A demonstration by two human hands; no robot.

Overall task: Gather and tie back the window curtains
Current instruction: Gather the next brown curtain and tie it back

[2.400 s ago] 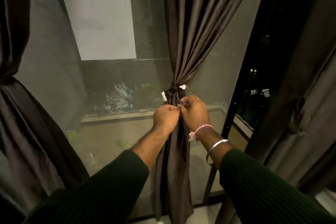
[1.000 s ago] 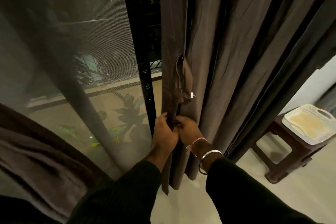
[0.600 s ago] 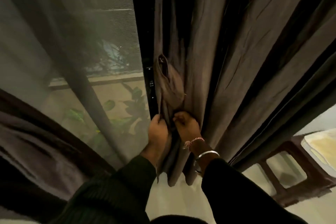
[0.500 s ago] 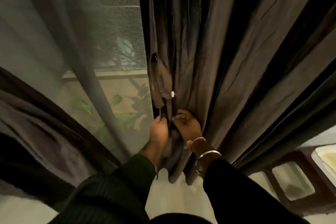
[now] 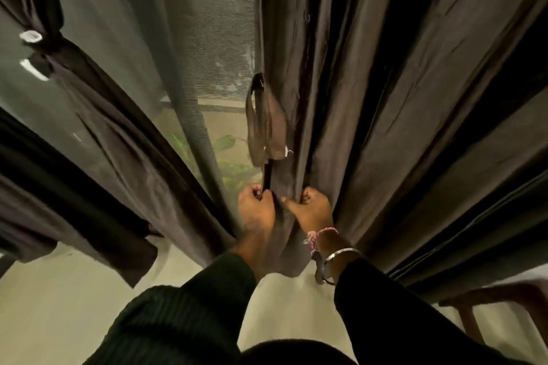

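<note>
While both hands grip folds of the brown curtain (image 5: 370, 98) at its left edge, the left hand (image 5: 255, 210) and right hand (image 5: 308, 209) sit close together. Just above them hangs a loose tie-back strap (image 5: 267, 124). At far left, another curtain (image 5: 98, 115) is tied.

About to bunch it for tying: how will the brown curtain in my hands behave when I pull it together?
The brown curtain hangs in soft folds, so likely floppy. Its sheen suggests it may slip from the left hand and right hand.
</note>
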